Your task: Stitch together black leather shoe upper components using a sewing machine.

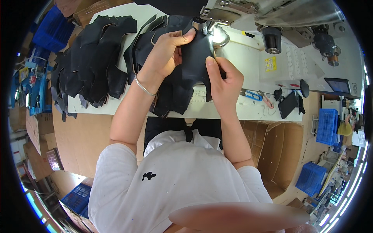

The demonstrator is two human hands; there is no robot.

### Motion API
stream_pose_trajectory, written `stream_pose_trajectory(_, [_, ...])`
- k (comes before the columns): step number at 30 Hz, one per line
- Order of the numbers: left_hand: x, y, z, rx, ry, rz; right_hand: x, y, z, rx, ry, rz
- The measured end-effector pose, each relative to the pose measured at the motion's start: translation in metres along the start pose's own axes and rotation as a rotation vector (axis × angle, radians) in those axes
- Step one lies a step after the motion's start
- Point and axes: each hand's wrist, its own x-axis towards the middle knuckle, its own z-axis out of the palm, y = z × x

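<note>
A black, smooth cut piece of material (pixel 197 58) is held up at the foot of a sewing machine (pixel 233 13). My left hand (pixel 168 52) grips its left side, thumb on top close to the presser foot (pixel 199 25). On the right edge, my right hand (pixel 226 77) pinches the same piece between thumb and fingers. The needle tip is too small to make out. More black pieces (pixel 175 97) lie under and beside my left hand, and a large overlapping pile of black pieces (pixel 93 58) covers the table's left side.
Right of my right hand, blue-handled scissors (pixel 253 95) and a dark phone (pixel 287 105) lie on the white table (pixel 248 112). An open cardboard box (pixel 283 155) stands below its front edge. Blue crates (pixel 327 126) are at the right; another blue crate (pixel 54 29) is far left.
</note>
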Motion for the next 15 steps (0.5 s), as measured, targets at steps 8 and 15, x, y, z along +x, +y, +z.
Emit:
stream_pose_trajectory(8, [0.014, 0.008, -0.004, -0.005, 0.005, -0.031, 0.008, 0.002, 0.007, 0.000, -0.004, 0.003])
stream_pose_trajectory(15, [0.015, 0.030, -0.008, 0.090, -0.017, -0.034, 0.015, 0.002, 0.015, 0.036, 0.026, -0.007])
